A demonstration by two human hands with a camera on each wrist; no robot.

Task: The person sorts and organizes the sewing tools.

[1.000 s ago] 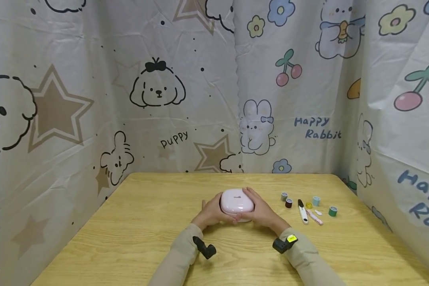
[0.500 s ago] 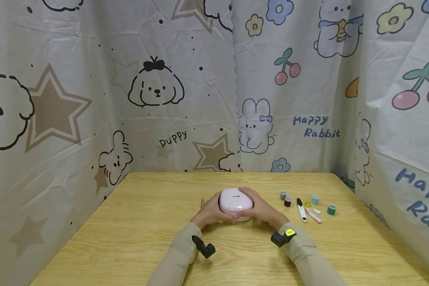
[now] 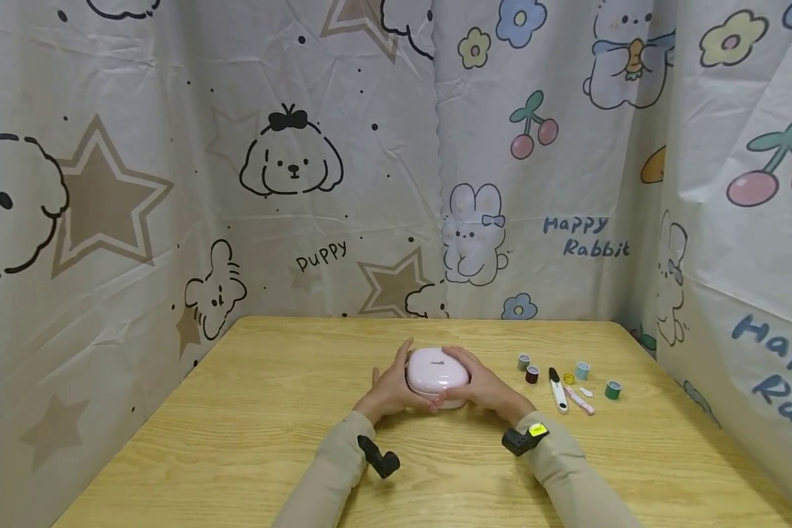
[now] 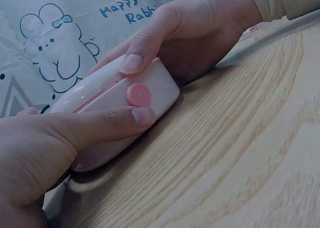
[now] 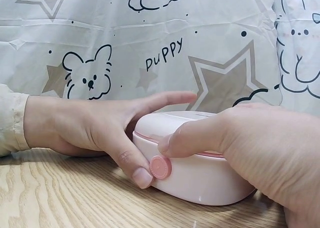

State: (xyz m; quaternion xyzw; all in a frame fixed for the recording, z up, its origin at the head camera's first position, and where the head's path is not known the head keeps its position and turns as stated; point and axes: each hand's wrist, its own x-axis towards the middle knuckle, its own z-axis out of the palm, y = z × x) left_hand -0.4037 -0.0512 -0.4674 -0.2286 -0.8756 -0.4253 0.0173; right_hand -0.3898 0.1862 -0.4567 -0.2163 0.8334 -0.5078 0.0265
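A closed pink oval box (image 3: 437, 371) lies on the wooden table (image 3: 251, 411), held between both hands. My left hand (image 3: 389, 390) grips its left side, with the thumb (image 4: 102, 124) lying along the front just below a round pink button (image 4: 138, 94) and the fingers (image 5: 165, 98) stretched out past the lid. My right hand (image 3: 480, 386) cups the right side of the box (image 5: 205, 180). Its thumb (image 4: 141, 48) presses on the lid edge just above the button (image 5: 160, 167).
To the right of the box lie white snips (image 3: 557, 389), a pink strip (image 3: 580, 401) and small thread spools: teal (image 3: 524, 361), dark red (image 3: 532, 374), blue (image 3: 582, 370), green (image 3: 611, 389). Cartoon-print sheets (image 3: 343, 183) wall in the table at the back and sides.
My left hand's fingers have straightened and risen beside the far left of the lid. The box and my right hand have stayed in place.
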